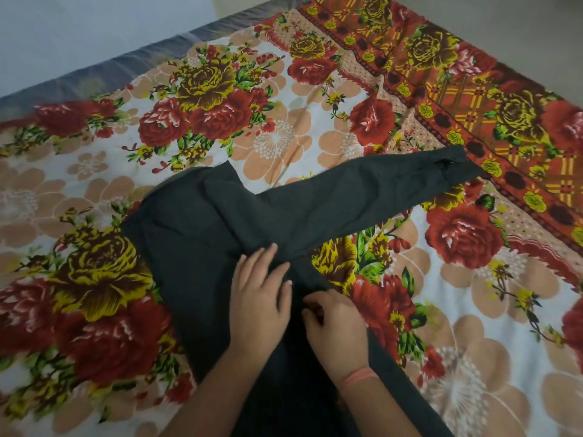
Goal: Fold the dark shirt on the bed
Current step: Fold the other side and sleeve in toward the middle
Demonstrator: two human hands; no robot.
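One floral bedsheet (284, 137) under dark shirt (205, 222)

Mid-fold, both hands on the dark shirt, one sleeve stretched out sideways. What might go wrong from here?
1. The sleeve lies spread far to the right; if the right hand tugs the cloth it seems to pinch, the sleeve may drag and bunch instead of folding flat.
2. The left hand presses flat on creases in the dark shirt near the sleeve's base; those could get folded in.
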